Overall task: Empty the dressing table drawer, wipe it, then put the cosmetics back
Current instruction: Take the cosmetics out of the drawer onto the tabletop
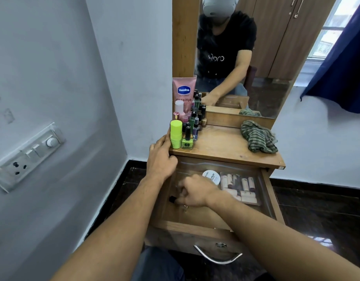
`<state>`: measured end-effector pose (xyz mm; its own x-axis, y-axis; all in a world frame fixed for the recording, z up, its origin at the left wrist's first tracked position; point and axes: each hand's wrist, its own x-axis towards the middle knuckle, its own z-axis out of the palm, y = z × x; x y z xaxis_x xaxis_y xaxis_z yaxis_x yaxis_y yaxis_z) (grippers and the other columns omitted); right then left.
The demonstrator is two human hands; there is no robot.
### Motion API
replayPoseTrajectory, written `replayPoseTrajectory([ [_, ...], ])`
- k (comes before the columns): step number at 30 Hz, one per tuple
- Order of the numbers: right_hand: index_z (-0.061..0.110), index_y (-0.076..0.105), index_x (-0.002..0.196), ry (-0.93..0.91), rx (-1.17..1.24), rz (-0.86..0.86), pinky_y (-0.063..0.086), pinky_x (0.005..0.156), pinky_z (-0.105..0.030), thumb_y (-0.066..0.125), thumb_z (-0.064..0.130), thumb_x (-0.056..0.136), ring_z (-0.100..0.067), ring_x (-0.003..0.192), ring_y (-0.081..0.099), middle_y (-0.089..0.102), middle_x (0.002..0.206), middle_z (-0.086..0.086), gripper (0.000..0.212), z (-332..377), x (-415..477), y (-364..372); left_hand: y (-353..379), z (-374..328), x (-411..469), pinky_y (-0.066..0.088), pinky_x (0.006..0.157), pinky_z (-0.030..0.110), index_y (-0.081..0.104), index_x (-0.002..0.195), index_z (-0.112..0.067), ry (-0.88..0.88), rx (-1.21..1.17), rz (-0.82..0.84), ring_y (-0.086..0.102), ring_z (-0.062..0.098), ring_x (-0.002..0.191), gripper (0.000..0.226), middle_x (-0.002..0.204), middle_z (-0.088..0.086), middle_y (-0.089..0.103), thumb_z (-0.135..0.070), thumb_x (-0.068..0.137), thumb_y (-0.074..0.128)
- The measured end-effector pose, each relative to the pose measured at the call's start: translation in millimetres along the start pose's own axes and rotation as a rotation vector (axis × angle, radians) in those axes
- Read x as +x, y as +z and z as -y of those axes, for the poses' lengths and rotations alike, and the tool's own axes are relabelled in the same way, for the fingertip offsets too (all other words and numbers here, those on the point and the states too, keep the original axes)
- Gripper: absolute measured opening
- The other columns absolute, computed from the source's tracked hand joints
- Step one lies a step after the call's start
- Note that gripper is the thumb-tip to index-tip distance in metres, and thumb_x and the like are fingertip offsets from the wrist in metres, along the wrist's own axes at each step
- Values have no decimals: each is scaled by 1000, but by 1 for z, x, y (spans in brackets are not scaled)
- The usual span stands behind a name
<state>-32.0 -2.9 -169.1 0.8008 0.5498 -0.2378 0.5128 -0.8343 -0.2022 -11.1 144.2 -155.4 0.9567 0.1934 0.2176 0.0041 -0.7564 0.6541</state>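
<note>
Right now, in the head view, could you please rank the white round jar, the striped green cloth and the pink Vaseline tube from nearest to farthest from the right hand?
From the right hand, in the open drawer:
1. White round jar, in the drawer, just right of the hand.
2. Striped green cloth, on the tabletop's right side.
3. Pink Vaseline tube, standing at the back left by the mirror.

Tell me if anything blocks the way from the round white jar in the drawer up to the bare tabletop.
Nothing visible does. The round white jar sits uncovered at the drawer's back; the tabletop is bare between the bottles and the green cloth.
</note>
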Motion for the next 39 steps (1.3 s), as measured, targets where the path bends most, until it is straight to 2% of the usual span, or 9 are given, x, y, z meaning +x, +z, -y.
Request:
replayPoseTrajectory([
  [2,24,68,97,-15,-83,18,47,77,-32,70,42,82,-31,103,65,70,107,-7,23,9,3,2,0,1,0,25,117,29,27,159,-21,8,-5,-8,29,25,140,85,162,0,31,2,80,49],
  [5,13,68,113,-20,-166,16,49,80,-35,67,27,87,-36,111,63,66,119,-16,30,17,4,6,2,4,1,26,116,30,27,159,-21,15,-5,-20,29,24,140,85,162,-1,31,2,81,49],
  [9,19,70,100,-27,-33,-30,50,76,-33,65,28,84,-34,101,66,70,105,-10,19,12,4,8,2,4,2,26,117,30,27,159,-21,26,-9,-24,28,24,141,84,162,0,31,4,82,48],
  [12,26,70,92,28,193,-209,54,75,-29,68,39,82,-17,87,68,71,85,8,16,-3,-5,-4,2,5,2,25,117,30,26,160,-21,27,-11,-20,28,24,140,84,162,0,31,5,83,48],
  [15,23,73,87,87,484,-496,49,67,-23,77,33,81,1,63,57,66,72,10,13,-22,-13,-26,4,6,3,28,115,31,29,159,-20,33,-12,-25,32,26,137,84,160,1,34,5,81,49],
  [18,19,74,85,152,767,-770,47,61,-23,81,27,82,-2,57,57,70,72,3,11,-41,-12,-52,7,5,2,31,112,30,33,157,-20,26,-24,-48,34,24,132,82,158,-1,37,3,80,50],
  [21,21,74,83,209,779,-894,49,64,-25,80,29,83,-6,64,61,72,72,6,10,-56,0,-78,9,5,1,33,111,30,34,157,-20,32,-19,-71,35,23,131,81,158,-2,38,2,80,50],
  [27,22,78,92,319,591,-899,53,75,-28,77,31,85,-12,77,66,71,78,9,11,-78,47,-95,13,8,1,36,107,28,32,157,-22,40,31,-101,35,19,129,82,158,-6,36,-2,80,52],
  [39,21,79,102,324,571,-818,57,82,-29,75,31,87,-13,85,71,78,91,5,18,-86,95,-89,18,13,3,34,94,22,31,157,-26,69,76,-111,36,19,125,90,156,-11,37,-9,72,57],
])
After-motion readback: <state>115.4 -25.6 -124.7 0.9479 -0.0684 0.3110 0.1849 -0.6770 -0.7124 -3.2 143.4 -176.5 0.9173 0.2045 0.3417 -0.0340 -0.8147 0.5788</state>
